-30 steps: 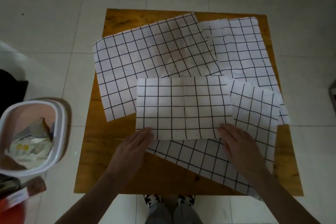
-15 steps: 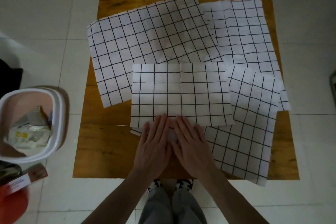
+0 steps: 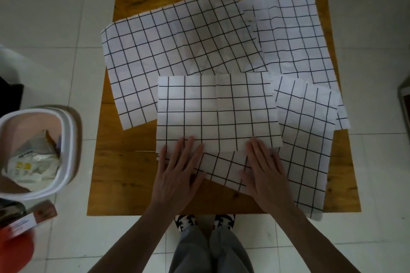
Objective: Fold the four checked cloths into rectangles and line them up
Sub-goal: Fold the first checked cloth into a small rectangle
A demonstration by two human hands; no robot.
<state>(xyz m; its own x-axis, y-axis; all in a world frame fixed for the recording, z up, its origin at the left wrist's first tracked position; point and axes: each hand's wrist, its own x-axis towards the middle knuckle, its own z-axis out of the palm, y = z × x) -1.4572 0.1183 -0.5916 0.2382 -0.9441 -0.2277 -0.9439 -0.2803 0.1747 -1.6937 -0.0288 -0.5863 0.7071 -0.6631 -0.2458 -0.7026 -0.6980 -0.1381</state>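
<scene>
A folded checked cloth (image 3: 217, 113) lies as a rectangle at the middle of the wooden table (image 3: 124, 166). My left hand (image 3: 179, 168) lies flat with straight fingers on its near-left edge. My right hand (image 3: 264, 168) lies flat near its near-right edge, resting on a second checked cloth (image 3: 306, 146) that spreads out underneath to the right. A large unfolded checked cloth (image 3: 177, 51) covers the far left of the table. Another checked cloth (image 3: 295, 35) lies at the far right.
A white bin (image 3: 66, 155) holding wrappers stands on the tiled floor left of the table. A box (image 3: 28, 219) and something orange (image 3: 15, 252) sit at the lower left. My feet (image 3: 204, 221) are at the table's near edge.
My hands were together at the middle of the folded cloth's near edge. They have slid apart along that edge, left hand leftward and right hand rightward.
</scene>
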